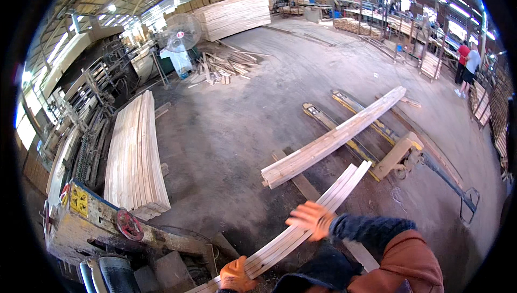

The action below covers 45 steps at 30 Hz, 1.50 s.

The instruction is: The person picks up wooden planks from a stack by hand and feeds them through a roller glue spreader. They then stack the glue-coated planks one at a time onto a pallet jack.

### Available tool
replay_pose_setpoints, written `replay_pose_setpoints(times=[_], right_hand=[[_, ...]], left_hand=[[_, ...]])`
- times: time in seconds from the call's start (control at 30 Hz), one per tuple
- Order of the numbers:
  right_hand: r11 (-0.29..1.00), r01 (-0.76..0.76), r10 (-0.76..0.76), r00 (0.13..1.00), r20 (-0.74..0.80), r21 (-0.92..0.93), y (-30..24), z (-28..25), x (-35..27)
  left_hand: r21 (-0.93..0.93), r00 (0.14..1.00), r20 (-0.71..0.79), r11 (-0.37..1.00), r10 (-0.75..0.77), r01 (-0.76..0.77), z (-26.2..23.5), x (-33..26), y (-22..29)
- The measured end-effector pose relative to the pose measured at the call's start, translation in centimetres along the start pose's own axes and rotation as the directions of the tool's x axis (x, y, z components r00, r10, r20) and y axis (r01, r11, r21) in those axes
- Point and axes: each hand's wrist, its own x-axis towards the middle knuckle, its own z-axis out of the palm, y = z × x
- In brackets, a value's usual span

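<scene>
My left hand (236, 276), in an orange glove, is wrapped round the near part of a bundle of long pale wooden boards (280, 248). Over the middle of the same boards is my right hand (312, 220), also gloved in orange. Its fingers are stretched out and slightly blurred; whether the palm touches the wood I cannot tell. The boards slant from the lower edge up to the right. Just beyond them a stack of wooden boards (334, 141) lies across the yellow forks of a pallet jack (396, 158).
A tall stack of boards (137, 156) stands at the left beside a worn machine (97, 223) with a red handwheel (130, 224). Scrap wood (223, 68) lies near a fan (182, 33). A big lumber pile (234, 16) stands behind. Two people (467, 67) are at the far right.
</scene>
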Motion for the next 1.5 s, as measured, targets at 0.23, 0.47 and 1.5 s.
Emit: replay_pose_setpoints(times=[0.23, 0.47, 1.5], right_hand=[[0.888, -0.417, 0.452, 0.868, 0.205, -0.195, 7.6, -5.4, -8.7], [0.933, -0.359, 0.344, 0.893, 0.289, -0.001, 0.3, -4.1, -3.9], [-0.198, -0.766, 0.764, 0.271, 0.586, 0.611, 29.5, 10.8, -8.6]], left_hand=[[0.094, 0.996, 0.084, 0.995, -0.042, 0.034, -3.2, -7.4, -5.4], [-0.13, 0.985, 0.065, 0.98, 0.157, -0.147, -6.0, -1.3, 3.1], [-0.651, 0.688, 0.665, 0.226, -0.292, 0.725, 23.9, 33.5, -0.4]])
